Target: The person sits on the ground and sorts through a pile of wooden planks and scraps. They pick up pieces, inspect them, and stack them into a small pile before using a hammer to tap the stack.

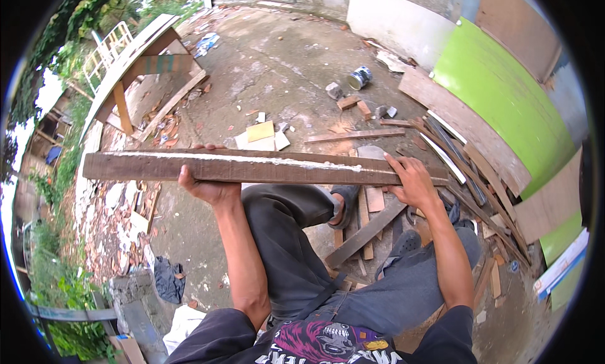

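Observation:
A long brown wooden beam (265, 168) lies level across the view above my knees, held up in both hands. Along its upper face runs a ragged white strip that looks like glue or paint. My left hand (211, 184) grips the beam left of its middle, thumb on the near side and fingertips showing over the far edge. Toward the right end, my right hand (413, 178) is wrapped over the beam with its fingers on the top. Below it, a grey-brown plank (365, 235) slants on the ground between my feet.
Loose boards (485, 181) are heaped at the right beside a green panel (498, 93) leaning on the wall. A paint can (360, 78) lies among stones and wood blocks (348, 103) farther off. A wooden table (142, 68) stands far left. A black cloth (169, 279) lies at lower left.

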Tool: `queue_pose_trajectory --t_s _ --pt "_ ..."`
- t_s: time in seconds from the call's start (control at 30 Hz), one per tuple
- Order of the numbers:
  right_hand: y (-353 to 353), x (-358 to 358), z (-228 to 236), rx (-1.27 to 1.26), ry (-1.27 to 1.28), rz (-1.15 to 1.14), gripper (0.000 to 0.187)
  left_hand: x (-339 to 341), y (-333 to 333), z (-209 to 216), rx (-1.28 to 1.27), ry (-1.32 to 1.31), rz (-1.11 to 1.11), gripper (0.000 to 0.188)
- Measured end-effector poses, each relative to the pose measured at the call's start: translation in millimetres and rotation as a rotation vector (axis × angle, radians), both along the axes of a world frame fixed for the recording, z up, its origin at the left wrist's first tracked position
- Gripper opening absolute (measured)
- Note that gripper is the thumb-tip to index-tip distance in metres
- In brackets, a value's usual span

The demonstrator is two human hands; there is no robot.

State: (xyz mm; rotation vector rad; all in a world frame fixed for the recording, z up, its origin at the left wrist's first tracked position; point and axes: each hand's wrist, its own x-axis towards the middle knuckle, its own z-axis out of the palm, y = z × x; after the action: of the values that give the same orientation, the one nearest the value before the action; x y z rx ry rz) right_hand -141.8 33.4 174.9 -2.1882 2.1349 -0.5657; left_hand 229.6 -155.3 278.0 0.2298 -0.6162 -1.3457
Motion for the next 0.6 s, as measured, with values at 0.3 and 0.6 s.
queue_pose_trajectory --t_s 0.3,0.6 --pt "-36.1 -2.8 -15.2 -0.103 0.006 0.006 0.082 -28.2 13.8 48.5 0.046 -0.105 0.177 0.054" --pt "-65.6 0.7 -13.8 0.01 -0.162 -0.133 0.078 -76.4 -15.2 178.5 -0.292 -0.439 0.192 0.04"
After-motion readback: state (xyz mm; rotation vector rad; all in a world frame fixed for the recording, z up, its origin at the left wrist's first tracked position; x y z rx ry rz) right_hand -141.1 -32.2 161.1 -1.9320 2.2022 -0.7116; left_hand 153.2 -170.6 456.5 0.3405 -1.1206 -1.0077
